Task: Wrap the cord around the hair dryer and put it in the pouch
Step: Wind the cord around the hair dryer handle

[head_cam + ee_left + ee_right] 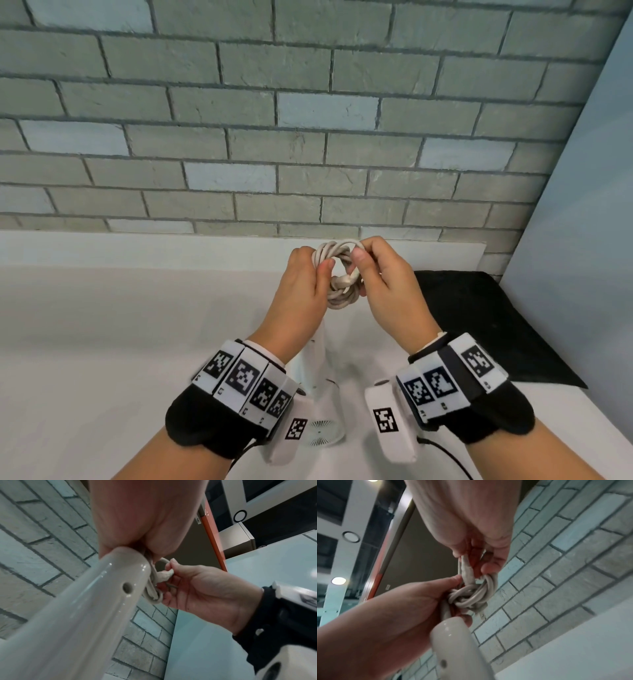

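Observation:
The white cord is coiled into a small bundle of loops, held up in front of the brick wall. My left hand pinches the bundle's left side and my right hand pinches its right side, near the plug. The white hair dryer hangs below the coil between my wrists, its round grille end toward me. Its glossy handle fills the left wrist view, and the handle's end shows in the right wrist view under the coil. The black pouch lies flat on the table at the right.
The white table runs to a grey-blue brick wall at the back. A pale panel stands at the right, behind the pouch. Bare table surface lies left of my hands.

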### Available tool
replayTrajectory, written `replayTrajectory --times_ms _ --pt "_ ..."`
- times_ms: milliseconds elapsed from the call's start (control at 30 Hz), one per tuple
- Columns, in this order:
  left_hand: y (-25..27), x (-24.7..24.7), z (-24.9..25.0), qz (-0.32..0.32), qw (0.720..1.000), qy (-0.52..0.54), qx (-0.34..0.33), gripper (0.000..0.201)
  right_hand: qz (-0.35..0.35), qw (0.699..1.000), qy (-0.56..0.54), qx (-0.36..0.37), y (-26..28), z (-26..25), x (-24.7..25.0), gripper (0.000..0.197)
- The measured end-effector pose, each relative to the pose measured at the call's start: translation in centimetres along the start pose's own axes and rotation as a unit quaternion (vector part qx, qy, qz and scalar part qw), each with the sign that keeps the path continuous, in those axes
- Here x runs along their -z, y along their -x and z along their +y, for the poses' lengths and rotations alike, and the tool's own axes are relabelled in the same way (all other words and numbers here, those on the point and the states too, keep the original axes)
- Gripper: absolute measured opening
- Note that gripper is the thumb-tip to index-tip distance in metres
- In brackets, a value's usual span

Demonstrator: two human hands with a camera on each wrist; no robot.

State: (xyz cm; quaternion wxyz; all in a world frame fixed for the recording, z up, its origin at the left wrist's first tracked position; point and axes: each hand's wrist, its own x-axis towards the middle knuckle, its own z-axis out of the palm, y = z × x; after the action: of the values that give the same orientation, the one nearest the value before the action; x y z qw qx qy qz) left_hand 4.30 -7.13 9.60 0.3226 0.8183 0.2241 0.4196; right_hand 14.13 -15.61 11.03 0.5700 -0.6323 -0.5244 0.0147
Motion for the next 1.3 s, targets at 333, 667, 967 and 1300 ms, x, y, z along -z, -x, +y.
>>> replayTrajectory --times_ms 333,667,967,1300 --pt "-0.3 0.5 -0.6 0.000 0.999 0.035 0.038 0.011 -0.082 0.996 -0.033 0.017 0.6 0.4 0.7 0.006" --pt "-0.2 0.0 -0.3 -0.007 0.999 -0.019 -0.041 0.018 0.050 0.997 0.030 0.057 0.8 -0.6 -0.3 0.021" --pt "-0.7 1.1 -1.2 0.007 1.000 0.009 0.009 0.023 0.011 0.999 0.034 0.028 -0.2 0.1 2.2 0.016" --pt "0.0 1.9 -0.4 -0.121 0.978 0.163 0.040 0.020 0.035 0.998 -0.034 -0.029 0.0 2.2 1.8 0.012"
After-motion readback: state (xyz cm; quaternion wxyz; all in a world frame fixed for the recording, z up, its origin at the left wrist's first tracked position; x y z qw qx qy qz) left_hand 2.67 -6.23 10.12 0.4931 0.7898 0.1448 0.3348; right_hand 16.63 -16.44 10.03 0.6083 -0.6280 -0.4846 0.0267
